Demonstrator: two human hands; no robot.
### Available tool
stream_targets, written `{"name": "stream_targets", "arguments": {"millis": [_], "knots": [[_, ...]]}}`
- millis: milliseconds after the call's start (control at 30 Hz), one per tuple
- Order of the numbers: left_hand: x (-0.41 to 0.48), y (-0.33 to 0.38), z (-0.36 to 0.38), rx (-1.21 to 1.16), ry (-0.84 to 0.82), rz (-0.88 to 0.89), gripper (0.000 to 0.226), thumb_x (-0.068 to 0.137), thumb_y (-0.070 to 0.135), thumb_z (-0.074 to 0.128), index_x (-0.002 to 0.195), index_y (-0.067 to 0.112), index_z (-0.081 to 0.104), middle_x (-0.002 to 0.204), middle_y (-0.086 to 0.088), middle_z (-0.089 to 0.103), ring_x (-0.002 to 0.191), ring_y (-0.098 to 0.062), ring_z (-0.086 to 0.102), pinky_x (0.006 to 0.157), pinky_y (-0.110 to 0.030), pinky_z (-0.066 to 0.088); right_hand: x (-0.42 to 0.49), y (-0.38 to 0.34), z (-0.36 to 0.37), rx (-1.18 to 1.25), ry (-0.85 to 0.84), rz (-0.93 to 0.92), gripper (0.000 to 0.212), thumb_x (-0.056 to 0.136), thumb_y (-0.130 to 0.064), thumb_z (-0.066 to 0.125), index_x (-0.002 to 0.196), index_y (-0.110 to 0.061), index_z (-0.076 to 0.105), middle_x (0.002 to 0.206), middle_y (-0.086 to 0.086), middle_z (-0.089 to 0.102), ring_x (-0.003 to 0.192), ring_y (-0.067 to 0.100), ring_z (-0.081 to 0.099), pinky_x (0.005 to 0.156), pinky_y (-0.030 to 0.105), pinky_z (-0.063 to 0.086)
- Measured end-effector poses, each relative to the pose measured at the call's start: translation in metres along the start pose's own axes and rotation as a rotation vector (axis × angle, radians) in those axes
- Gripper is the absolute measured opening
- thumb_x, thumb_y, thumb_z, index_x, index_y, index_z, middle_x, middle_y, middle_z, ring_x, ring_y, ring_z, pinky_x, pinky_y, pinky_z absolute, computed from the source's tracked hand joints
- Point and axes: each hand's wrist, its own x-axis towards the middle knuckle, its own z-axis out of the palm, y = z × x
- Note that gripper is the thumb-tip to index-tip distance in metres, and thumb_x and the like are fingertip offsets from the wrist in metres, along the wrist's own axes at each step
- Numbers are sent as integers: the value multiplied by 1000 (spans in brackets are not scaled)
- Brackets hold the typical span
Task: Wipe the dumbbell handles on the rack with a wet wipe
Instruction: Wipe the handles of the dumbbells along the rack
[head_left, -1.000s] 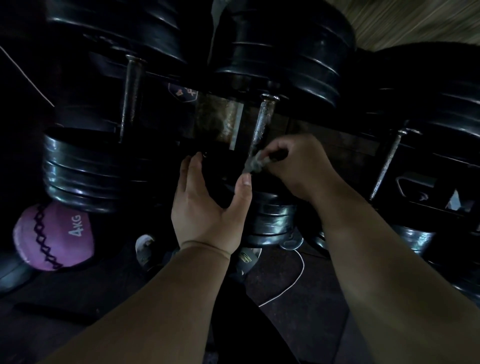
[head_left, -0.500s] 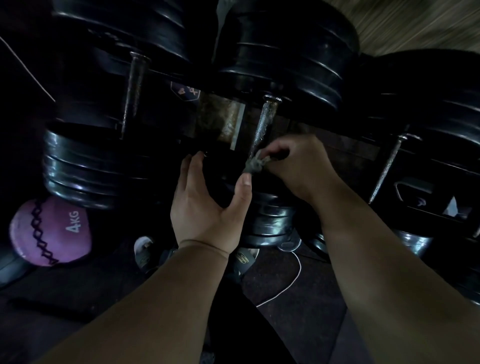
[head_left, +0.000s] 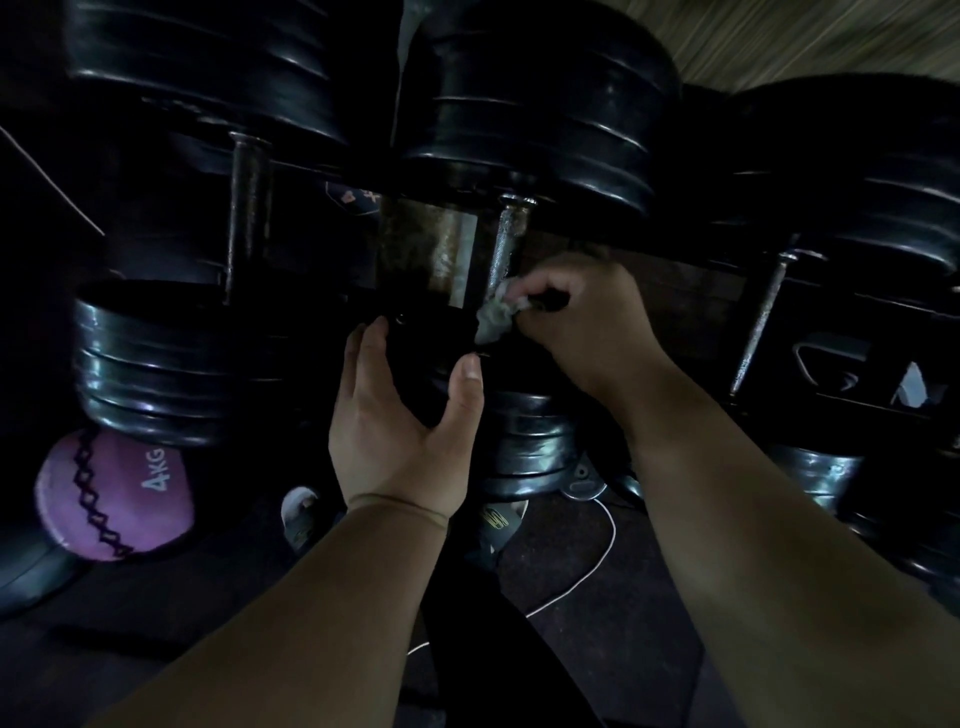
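Grey wet wipe (head_left: 493, 318) was pinched in right hand (head_left: 576, 322) at middle handle's (head_left: 506, 249) lower end; left hand (head_left: 400, 421) lay open against near plate (head_left: 524, 441). Full wrap round the handle looked the better stroke.

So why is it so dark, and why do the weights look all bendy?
In the head view the light is dim, so the black dumbbells melt into shadow, only their edges shining; the wide lens bends things near the borders; the floor at top right is smeared with blur; the right hand and wet wipe look fairly sharp.
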Motion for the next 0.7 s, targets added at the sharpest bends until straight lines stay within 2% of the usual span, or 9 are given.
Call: {"name": "stream_targets", "arguments": {"millis": [133,233,300,433,500,600,700], "knots": [[1,0,0,31,13,8,96,78,77,49,154,18,45,154,-1,52,142,-18,49,114,-44,45,15,-17,-1,24,168,-103,14,87,-14,71,98,-20,79,99,-11,74,94,0,68,85,21,56],[1,0,1,14,18,9,95,78,76,50,153,18,46,153,1,53,141,-16,50,114,-43,46,10,-16,7,-7,219,-111,17,88,-15,70,102,-21,78,106,-9,71,98,2,66,87,21,54],[1,1,2,10,23,-1,96,77,76,50,153,19,47,153,1,53,141,-17,50,114,-43,45,1,-12,9,-26,149,-66,17,86,-13,71,97,-24,78,104,-9,70,97,3,65,86,17,52],[0,3,1,13,14,0,99,75,79,49,155,19,45,157,0,49,145,-17,46,118,-42,42,-5,-12,-1,-156,-182,36,17,83,-16,74,95,-27,79,100,-9,72,92,4,66,83,22,54],[-1,3,1,4,11,9,99,76,78,48,154,18,45,156,1,50,144,-16,47,118,-41,42,-6,-15,-4,-171,-204,60,19,82,-14,73,96,-27,80,97,-8,73,89,6,67,82,26,56],[-1,3,1,-8,20,17,99,76,78,47,153,17,47,156,0,51,143,-17,47,116,-33,41,-15,-22,-4,-107,-86,97,13,83,-18,74,91,-28,78,91,-9,74,84,2,67,77,25,57],[-2,5,0,-19,-2,8,96,75,79,45,150,19,51,155,0,51,141,-18,48,108,-28,39,-30,-29,-2,-58,92,151,9,83,-27,77,90,-23,73,85,-11,70,76,1,62,62,17,49]]}}
